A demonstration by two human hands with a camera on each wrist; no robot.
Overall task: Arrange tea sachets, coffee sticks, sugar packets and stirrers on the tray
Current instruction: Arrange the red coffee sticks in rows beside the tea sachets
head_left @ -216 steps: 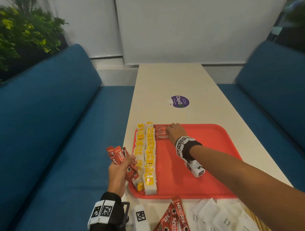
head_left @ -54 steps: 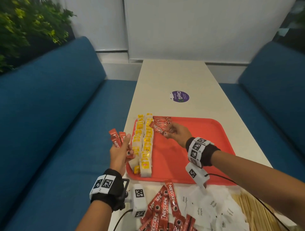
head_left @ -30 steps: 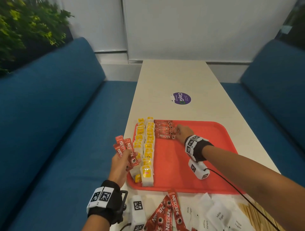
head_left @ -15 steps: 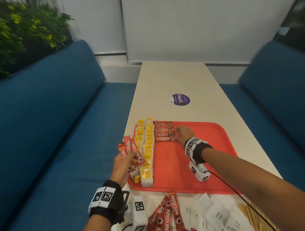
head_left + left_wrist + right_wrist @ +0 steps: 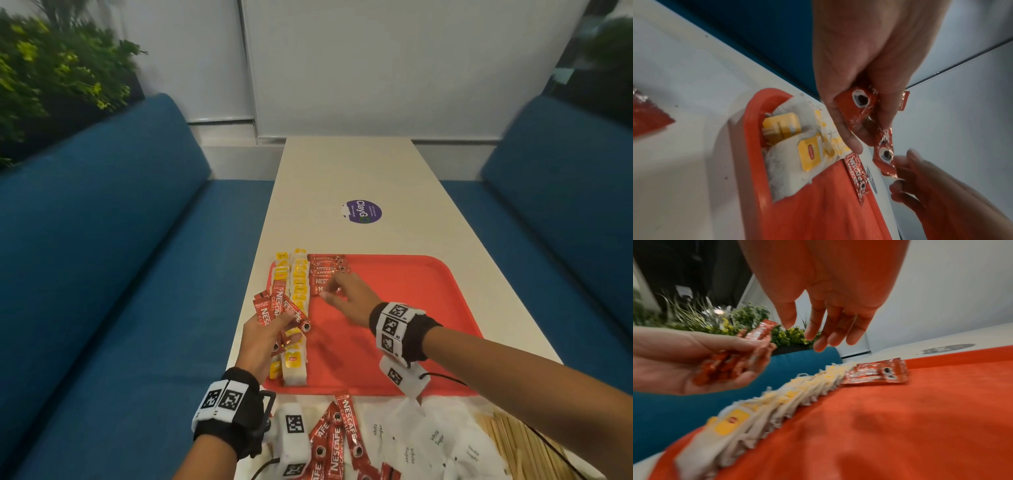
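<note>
My left hand (image 5: 272, 327) grips a fanned bundle of red coffee sticks (image 5: 275, 306) over the left edge of the red tray (image 5: 404, 329). My right hand (image 5: 337, 294) hovers above the tray with relaxed, empty fingers (image 5: 826, 332), close to the bundle's lower end (image 5: 885, 155). Two rows of yellow-tagged tea sachets (image 5: 298, 291) run along the tray's left side. A short stack of coffee sticks (image 5: 325, 270) lies beside them at the far left corner, and shows in the right wrist view as the coffee row (image 5: 875, 373).
On the table in front of the tray lie loose coffee sticks (image 5: 337, 442), white sugar packets (image 5: 424, 442) and wooden stirrers (image 5: 513, 442). A purple sticker (image 5: 363, 211) marks the table beyond the tray. Blue benches flank both sides.
My right hand has left the coffee row on the tray and drawn back towards my left hand. My left hand has brought the bundle rightwards over the tea sachets.
</note>
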